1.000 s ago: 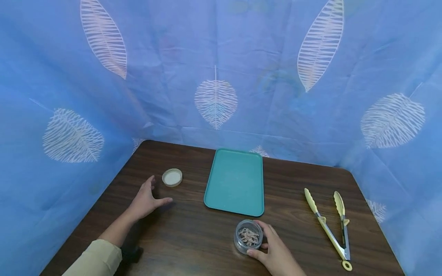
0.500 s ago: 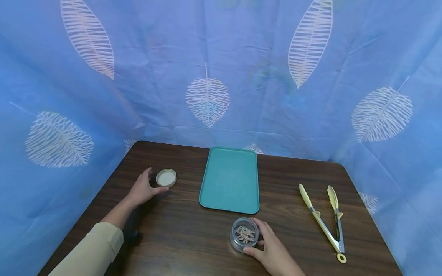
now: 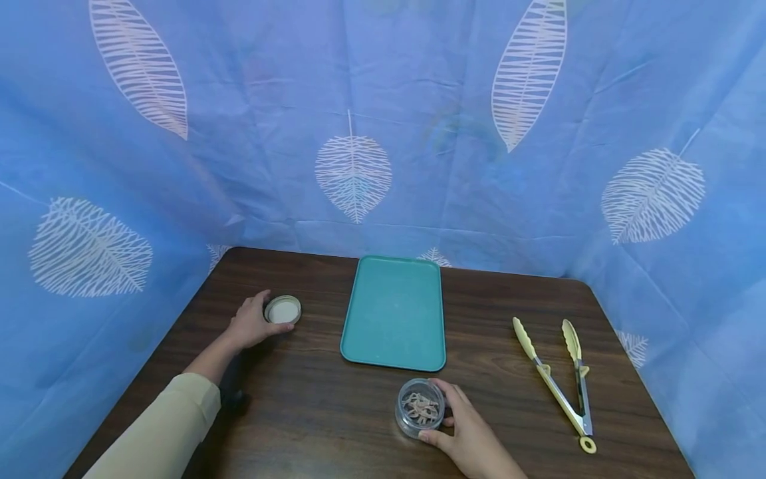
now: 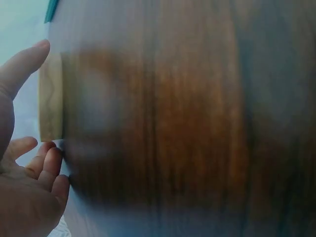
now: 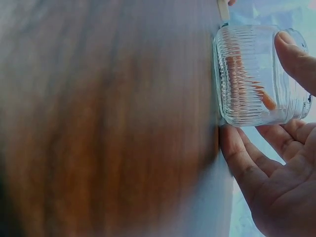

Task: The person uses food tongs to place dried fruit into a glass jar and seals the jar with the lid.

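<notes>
In the head view, my left hand (image 3: 251, 324) is at a round lid (image 3: 282, 311) with a white inside, lying on the table. The thumb and fingers stand on opposite sides of its rim. In the left wrist view the lid's yellowish edge (image 4: 51, 98) shows between the spread thumb and the fingers; firm contact is not plain. My right hand (image 3: 469, 429) holds a clear lidless glass jar (image 3: 420, 408) with several small pale brown pieces inside. In the right wrist view the ribbed jar (image 5: 247, 76) stands on the table, thumb on one side and fingers on the other.
A teal rectangular tray (image 3: 395, 314) lies at the back middle of the dark wooden table (image 3: 311, 412). Spread tongs (image 3: 559, 392) with pale yellow tips lie at the right. A blue cloth (image 3: 413, 193) with white leaf prints hangs behind and at the sides.
My left hand has moved forward to the lid, its thumb and fingers now around the rim. My right hand stays on the jar. The head view has shifted slightly.
</notes>
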Demonstrator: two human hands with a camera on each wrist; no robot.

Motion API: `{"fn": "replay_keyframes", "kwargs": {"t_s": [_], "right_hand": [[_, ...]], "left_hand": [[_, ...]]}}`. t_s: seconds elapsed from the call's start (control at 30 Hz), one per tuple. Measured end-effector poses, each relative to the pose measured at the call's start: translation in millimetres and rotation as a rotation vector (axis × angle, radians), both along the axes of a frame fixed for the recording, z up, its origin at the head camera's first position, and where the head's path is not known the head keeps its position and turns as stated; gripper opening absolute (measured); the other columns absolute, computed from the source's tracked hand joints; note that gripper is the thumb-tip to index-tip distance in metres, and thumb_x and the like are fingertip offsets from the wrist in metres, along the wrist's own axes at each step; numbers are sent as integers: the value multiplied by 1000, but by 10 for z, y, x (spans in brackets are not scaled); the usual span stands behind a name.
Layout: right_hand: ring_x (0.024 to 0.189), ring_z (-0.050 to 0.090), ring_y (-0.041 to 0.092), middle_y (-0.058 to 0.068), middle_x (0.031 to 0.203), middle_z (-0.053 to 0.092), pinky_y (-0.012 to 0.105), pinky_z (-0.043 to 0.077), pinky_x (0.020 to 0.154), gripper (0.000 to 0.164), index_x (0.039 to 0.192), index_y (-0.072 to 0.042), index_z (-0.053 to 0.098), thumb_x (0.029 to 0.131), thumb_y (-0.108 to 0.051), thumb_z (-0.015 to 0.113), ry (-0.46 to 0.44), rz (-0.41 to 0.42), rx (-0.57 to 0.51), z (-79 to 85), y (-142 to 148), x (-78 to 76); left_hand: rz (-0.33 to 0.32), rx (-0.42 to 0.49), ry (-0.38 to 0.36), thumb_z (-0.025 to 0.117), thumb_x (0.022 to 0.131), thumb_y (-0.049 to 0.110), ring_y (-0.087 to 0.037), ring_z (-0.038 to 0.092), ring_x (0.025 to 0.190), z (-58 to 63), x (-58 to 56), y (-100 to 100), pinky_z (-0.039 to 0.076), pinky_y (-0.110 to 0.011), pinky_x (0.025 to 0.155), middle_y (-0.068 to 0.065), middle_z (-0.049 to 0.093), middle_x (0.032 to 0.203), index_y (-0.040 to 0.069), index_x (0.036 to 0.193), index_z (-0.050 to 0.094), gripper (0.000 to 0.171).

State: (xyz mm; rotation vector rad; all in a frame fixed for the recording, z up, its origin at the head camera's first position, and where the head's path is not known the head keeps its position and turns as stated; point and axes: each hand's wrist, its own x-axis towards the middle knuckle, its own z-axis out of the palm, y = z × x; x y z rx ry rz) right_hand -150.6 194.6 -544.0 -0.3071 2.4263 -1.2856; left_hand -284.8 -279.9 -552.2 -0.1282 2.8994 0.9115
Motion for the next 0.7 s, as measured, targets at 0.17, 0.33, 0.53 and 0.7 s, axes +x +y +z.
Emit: {"fn": "replay_keyframes", "kwargs": {"t_s": [0.17,0.33,0.53,0.7], "right_hand": [[112,69,26,19,154,51,42,62,88,98,165,-14,39,87,-42,91,1,-2,3,9,-1,8],[110,69,25,17,153,53,41,61,88,96,164,-15,40,87,-42,91,7,-9,17,22,-6,12],[109,68,23,16,151,54,38,61,88,95,164,-15,41,87,-40,91,7,-13,14,5,0,12],[108,68,23,16,152,54,42,61,88,94,163,-16,41,87,-39,92,-4,-25,10,10,3,12]], "left_hand": [[15,-58,0,85,91,55,-61,37,147,-28,-26,27,31,-82,115,-36,36,165,0,168,29,110],[31,-70,-2,86,91,53,-62,39,144,3,-18,55,31,-82,114,-38,40,161,0,165,35,105],[47,-29,12,87,91,49,-61,41,143,9,13,47,35,-81,114,-37,39,160,-1,164,36,102],[72,56,44,87,93,40,-59,42,144,54,112,36,44,-74,114,-38,32,162,-3,165,33,100]]}}
